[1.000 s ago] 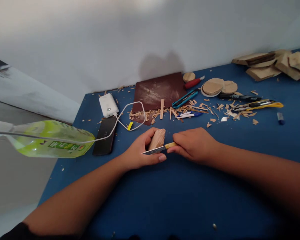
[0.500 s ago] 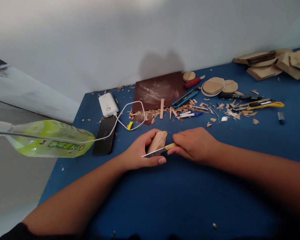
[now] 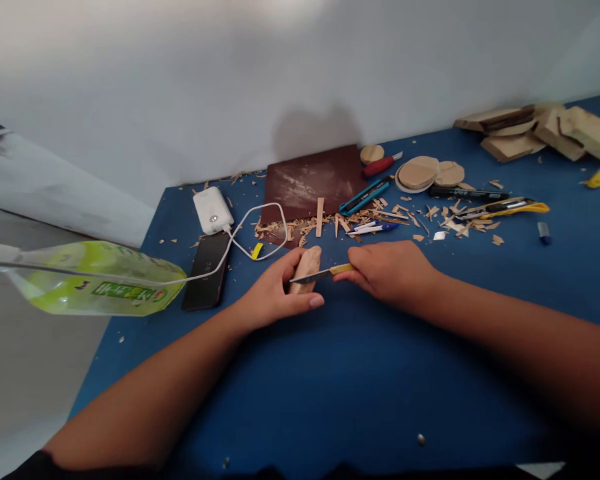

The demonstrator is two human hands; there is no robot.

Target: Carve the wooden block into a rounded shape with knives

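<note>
My left hand (image 3: pixel 279 291) holds a small carved wood block (image 3: pixel 307 267) between its fingers, with the thumb stretched out along the near side. My right hand (image 3: pixel 387 272) is closed round the light handle of a knife (image 3: pixel 316 275). The knife's blade points left and lies across the near part of the block. Wood shavings (image 3: pixel 303 230) are scattered on the blue table (image 3: pixel 330 387) beyond both hands.
A phone (image 3: pixel 205 273), a white power bank (image 3: pixel 213 210) with a cable, and a green-labelled bottle (image 3: pixel 100 279) stand left. Behind are a brown sheet (image 3: pixel 310 181), a teal cutter (image 3: pixel 365 195), wooden discs (image 3: pixel 419 172), a yellow cutter (image 3: pixel 510 209) and wood blocks (image 3: pixel 513 145).
The knife blade has moved up from beside my left thumb onto the block. The block is turned more upright, and both hands are slightly farther up in the view.
</note>
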